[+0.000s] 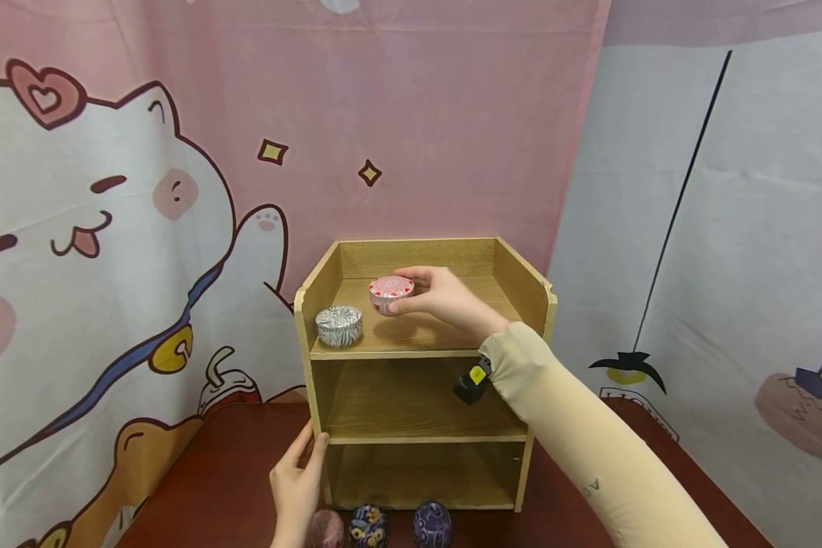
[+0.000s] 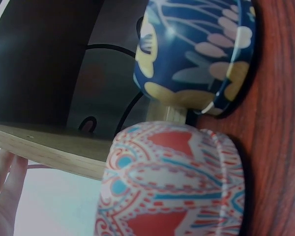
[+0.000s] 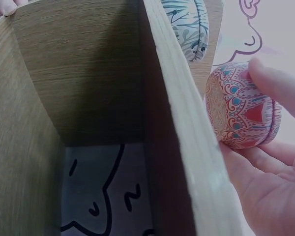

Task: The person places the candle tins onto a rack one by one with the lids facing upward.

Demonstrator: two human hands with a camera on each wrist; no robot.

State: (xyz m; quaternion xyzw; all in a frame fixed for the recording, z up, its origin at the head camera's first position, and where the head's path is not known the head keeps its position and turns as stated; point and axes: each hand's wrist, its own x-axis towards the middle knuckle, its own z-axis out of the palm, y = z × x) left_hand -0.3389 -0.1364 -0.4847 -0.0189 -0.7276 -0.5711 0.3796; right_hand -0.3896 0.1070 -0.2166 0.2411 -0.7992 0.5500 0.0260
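My right hand [image 1: 445, 301] pinches a round tin with a red-and-white pattern [image 1: 392, 294] between thumb and fingers, over the top tier of a small wooden shelf [image 1: 428, 354]. In the right wrist view this tin [image 3: 243, 105] is tilted, its patterned side facing the camera. A black-and-white leaf-patterned tin [image 1: 339, 327] sits at the front left of the top tier. My left hand [image 1: 297, 483] holds the lower left side panel of the shelf, thumb near its front edge; in the left wrist view only some fingers [image 2: 5, 182] show beside the wood.
On the dark red table [image 1: 240, 464], in front of the shelf, stand a reddish patterned tin [image 1: 326, 528], a dark blue floral tin [image 1: 368, 525] and a purple swirl tin [image 1: 432, 524]. A printed cloth [image 1: 452, 114] hangs behind. Raised walls border the top tier.
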